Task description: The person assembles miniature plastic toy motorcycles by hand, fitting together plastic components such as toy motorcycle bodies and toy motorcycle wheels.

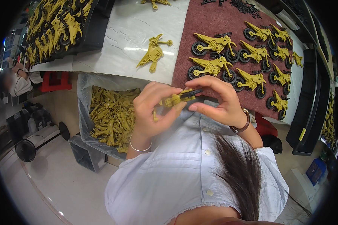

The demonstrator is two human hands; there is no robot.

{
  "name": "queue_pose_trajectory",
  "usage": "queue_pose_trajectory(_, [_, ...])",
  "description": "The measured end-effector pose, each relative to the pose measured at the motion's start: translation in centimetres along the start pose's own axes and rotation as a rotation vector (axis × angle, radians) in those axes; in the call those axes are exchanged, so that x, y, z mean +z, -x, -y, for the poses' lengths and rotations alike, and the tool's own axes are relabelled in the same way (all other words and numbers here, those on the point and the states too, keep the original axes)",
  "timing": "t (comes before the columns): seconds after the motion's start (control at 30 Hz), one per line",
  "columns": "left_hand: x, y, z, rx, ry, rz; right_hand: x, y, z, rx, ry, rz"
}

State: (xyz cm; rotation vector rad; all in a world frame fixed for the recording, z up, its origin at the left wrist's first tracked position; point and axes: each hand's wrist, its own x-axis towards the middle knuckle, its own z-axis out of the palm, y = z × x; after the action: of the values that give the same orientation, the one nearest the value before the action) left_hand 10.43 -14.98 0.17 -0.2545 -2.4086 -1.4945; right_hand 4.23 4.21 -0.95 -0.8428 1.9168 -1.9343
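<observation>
In the head view, we see our left hand (pixel 154 107) pinching a yellow toy motorbike (pixel 173 100) in front of the chest, while our right hand (pixel 223 105) curves around its black wheel (pixel 192 93); we cannot tell whether that hand grips. Rows of wheeled bikes (pixel 214 44) on the red mat (pixel 183 50) look done, while a wheelless body (pixel 153 53) on the white tabletop (pixel 122 47) and the heaped yellow parts (pixel 110 117) below seem left to do.
</observation>
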Motion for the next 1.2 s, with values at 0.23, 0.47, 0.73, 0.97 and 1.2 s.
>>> queue_pose_trajectory(0.23, [-0.8, -1.2, 0.9, -0.211, 0.348, 0.095, -0.4, 0.4, -0.7, 0.044, -0.041, 0.055])
queue_pose_trajectory(0.47, [-1.4, -4.4, 6.6, -0.215, -0.672, -0.198, -1.0, 1.4, -1.1, 0.198, -0.475, -0.211])
queue_pose_trajectory(0.73, [-0.4, -4.9, 7.0, -0.247, -0.718, -0.146, -4.0, 3.1, -1.5, 0.154, -0.569, -0.465])
queue_pose_trajectory(0.97, [2.0, -5.2, 0.7, -0.038, 0.119, 0.172, -4.3, 3.9, -0.8, 0.021, -0.552, -0.544])
queue_pose_trajectory(1.2, [3.9, -4.5, 1.2, -0.079, 0.413, 0.236, -4.6, 4.6, 0.1, -0.117, -0.506, -0.464])
